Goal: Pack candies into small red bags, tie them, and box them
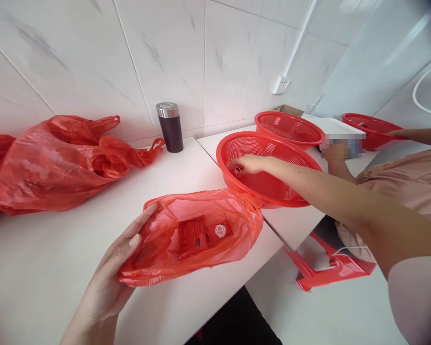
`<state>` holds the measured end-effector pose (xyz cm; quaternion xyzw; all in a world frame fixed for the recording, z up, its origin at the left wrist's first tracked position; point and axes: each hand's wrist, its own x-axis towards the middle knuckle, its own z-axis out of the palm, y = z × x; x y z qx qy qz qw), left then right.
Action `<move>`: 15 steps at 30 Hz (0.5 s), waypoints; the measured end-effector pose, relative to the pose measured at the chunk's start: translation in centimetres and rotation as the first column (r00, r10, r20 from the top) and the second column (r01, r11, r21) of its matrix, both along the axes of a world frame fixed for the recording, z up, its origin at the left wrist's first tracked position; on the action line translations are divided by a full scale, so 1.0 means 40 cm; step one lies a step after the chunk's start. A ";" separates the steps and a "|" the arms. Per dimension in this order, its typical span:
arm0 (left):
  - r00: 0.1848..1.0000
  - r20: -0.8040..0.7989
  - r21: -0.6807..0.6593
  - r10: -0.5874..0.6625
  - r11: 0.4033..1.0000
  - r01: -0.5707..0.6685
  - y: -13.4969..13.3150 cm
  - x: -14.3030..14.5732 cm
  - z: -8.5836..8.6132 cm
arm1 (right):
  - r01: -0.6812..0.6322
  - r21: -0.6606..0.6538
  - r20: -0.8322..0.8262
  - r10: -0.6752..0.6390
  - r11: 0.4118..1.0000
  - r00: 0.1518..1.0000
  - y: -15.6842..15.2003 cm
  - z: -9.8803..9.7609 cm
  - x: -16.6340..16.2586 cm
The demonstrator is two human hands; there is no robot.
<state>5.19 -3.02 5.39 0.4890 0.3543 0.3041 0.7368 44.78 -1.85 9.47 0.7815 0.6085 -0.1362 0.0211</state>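
My left hand grips the near-left rim of a thin red plastic bag, thumb inside and its mouth held wide. Inside the bag lie a flat red packet with dark print and a smaller red packet bearing a round white label. Over to the right, my right hand reaches down into a red perforated plastic basket. Its fingertips are closed on a small shiny red-and-white packet by the basket's left wall. Part of the basket floor is hidden by my forearm.
Full red plastic bags stand at the left. A dark tumbler with a silver lid is near the tiled wall. Behind are another red basket and a third, where a person in a pink top works. A red stool stands below.
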 end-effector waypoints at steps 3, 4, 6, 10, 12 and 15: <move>1.000 0.000 0.023 0.012 1.000 -0.012 -0.002 0.000 0.000 | -0.032 0.164 -0.194 0.064 0.986 0.979 0.013 0.053 -0.001; 1.000 -0.009 0.031 0.002 1.000 -0.002 -0.004 0.000 0.002 | -0.031 0.240 -0.287 0.101 0.970 0.953 0.012 0.081 -0.017; 0.999 -0.037 0.048 -0.038 0.998 0.039 -0.006 -0.001 0.005 | -0.036 0.353 -0.485 0.216 0.935 0.848 -0.002 0.137 -0.079; 0.997 -0.048 0.074 -0.060 0.995 0.063 0.001 -0.011 0.006 | -0.340 0.167 -0.665 0.360 0.925 0.654 -0.069 0.172 -0.293; 0.999 -0.042 0.106 -0.031 0.994 0.035 0.008 -0.018 0.003 | -0.464 0.100 -0.631 0.417 0.880 0.654 -0.100 0.149 -0.390; 0.998 -0.054 0.148 -0.013 0.989 0.021 0.015 -0.024 0.000 | -0.452 0.214 -0.504 0.494 0.866 0.709 -0.114 0.126 -0.443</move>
